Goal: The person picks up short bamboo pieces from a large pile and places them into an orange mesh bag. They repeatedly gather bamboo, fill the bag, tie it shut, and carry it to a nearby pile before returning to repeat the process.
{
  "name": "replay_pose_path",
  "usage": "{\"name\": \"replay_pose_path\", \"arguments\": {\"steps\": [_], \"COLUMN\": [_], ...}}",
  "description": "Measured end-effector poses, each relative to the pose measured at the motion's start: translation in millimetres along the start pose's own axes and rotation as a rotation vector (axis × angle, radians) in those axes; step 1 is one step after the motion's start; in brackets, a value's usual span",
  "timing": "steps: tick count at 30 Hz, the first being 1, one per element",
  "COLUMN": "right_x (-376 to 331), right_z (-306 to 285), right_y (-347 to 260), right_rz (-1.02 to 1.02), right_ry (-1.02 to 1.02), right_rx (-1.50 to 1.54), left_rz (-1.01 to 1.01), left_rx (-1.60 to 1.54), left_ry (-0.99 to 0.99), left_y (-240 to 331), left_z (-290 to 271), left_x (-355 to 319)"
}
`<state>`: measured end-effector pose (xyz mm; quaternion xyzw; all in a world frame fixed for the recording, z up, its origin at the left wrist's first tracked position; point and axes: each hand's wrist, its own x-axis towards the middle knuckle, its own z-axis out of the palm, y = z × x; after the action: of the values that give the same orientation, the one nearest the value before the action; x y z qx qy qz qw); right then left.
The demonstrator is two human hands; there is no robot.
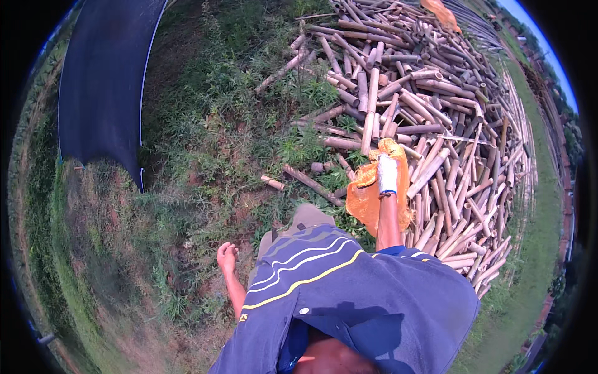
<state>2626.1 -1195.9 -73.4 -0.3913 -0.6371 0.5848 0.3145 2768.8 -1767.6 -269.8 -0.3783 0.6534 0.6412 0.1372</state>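
Note:
My right hand (387, 174), in a white glove, grips an orange mesh bag (363, 206). The bag hangs crumpled around the hand and wrist, in front of the near edge of a large heap of cut bamboo pieces (430, 112). Its fingers are mostly hidden by the glove and the mesh. On the other side of my body, my bare left hand (227, 254) hangs over the weeds with its fingers curled in, and nothing shows in it.
Loose bamboo pieces (273, 182) lie among green weeds (205, 137) left of the heap. Another orange mesh bag (442, 14) rests on top at the back. A dark sheet (106, 81) stretches along the far left. Long thin poles (520, 124) lie at the right.

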Motion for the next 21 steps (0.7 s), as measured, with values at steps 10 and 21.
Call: {"name": "replay_pose_path", "arguments": {"steps": [10, 21], "right_x": [26.1, 223.3], "right_z": [153.8, 398.4], "right_y": [-6.1, 45.5], "right_rz": [0.048, -0.261], "right_ry": [-0.068, -0.059], "right_rx": [0.018, -0.315], "left_rz": [-0.133, -0.113], "left_rx": [-0.183, -0.259], "left_ry": [0.096, 0.028], "left_y": [85.5, 270.1], "left_z": [-31.1, 96.2], "left_x": [89.9, 366.6]}}
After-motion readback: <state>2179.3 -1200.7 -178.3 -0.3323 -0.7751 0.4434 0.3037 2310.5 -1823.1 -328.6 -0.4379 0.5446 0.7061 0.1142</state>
